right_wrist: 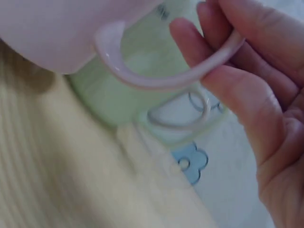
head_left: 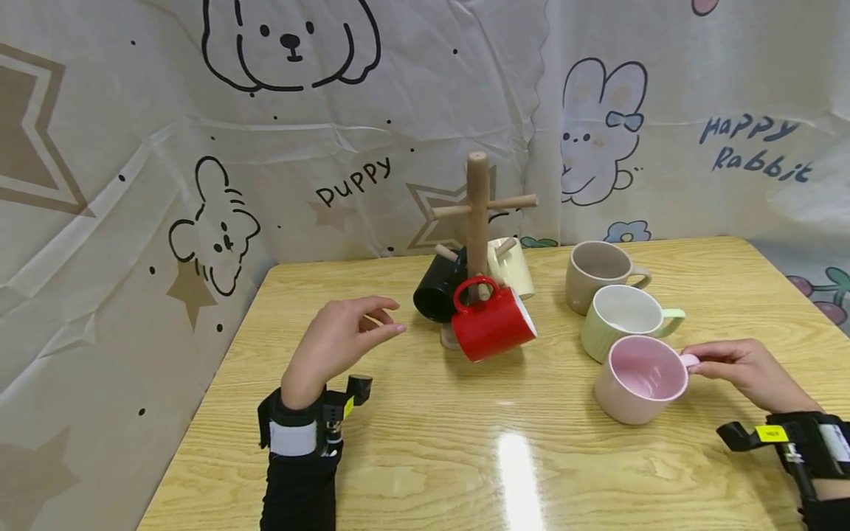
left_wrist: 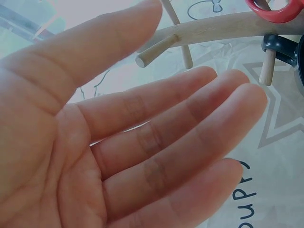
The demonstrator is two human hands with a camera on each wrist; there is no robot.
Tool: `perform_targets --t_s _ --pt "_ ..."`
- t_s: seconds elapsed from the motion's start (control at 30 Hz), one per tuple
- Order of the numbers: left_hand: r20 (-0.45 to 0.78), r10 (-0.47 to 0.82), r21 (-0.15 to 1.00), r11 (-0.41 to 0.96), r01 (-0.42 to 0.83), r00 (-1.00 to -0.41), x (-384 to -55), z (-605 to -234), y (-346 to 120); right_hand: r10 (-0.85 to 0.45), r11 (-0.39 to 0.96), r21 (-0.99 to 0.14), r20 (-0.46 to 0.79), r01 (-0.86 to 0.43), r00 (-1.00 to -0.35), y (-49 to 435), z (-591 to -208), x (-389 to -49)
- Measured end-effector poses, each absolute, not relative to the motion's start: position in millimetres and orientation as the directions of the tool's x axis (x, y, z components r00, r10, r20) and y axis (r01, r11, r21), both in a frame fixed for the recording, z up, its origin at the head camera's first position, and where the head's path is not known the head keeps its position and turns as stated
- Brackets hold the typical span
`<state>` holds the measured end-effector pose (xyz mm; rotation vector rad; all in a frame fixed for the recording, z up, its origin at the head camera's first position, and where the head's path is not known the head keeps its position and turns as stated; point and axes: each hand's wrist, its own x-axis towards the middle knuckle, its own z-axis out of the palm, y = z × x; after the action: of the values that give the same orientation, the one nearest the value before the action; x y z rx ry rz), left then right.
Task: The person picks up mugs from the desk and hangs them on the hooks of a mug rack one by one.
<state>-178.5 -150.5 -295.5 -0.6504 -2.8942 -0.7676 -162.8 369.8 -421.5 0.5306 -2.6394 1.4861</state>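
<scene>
At the right, my right hand point(head_left: 753, 372) pinches the handle of a pink mug point(head_left: 624, 402) between thumb and fingers. The right wrist view shows that handle point(right_wrist: 156, 81) up close; whether the mug's base touches the table, I cannot tell. My left hand point(head_left: 341, 335) is held over the table with fingers loosely extended and nothing in them. Just right of it stands a wooden mug tree point(head_left: 477, 236). From its pegs hang a red mug point(head_left: 491, 328) in front, a black mug point(head_left: 434, 284) on the left and a cream mug point(head_left: 521, 276) behind.
Behind the pink mug, a light green mug point(head_left: 598, 335) and a greyish-beige mug point(head_left: 581, 284) stand in a row on the wooden table point(head_left: 412, 457). The tree's upper pegs point(head_left: 514, 201) carry no mugs. A printed cloth point(head_left: 319, 140) hangs behind the table.
</scene>
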Motion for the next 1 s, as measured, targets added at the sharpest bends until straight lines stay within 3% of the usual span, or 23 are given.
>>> perform_targets --t_s 0.2,0.47,1.0 --pt "0.182 0.383 0.459 0.782 0.422 -0.906 -177.6 -294.1 -150.7 -0.229 0.309 -0.865 0.336 -0.395 -0.914 353.0 -404.5 -156.0" --pt "0.183 0.388 0.463 0.777 0.427 -0.903 -176.3 -293.7 -150.2 -0.146 0.441 -0.819 0.338 -0.367 -0.93 304.8 -383.2 -146.6" --pt "0.173 0.383 0.485 0.769 0.417 -0.907 -176.0 -293.7 -151.4 -0.118 0.302 -0.845 0.426 -0.441 -0.897 244.0 -376.7 -160.8"
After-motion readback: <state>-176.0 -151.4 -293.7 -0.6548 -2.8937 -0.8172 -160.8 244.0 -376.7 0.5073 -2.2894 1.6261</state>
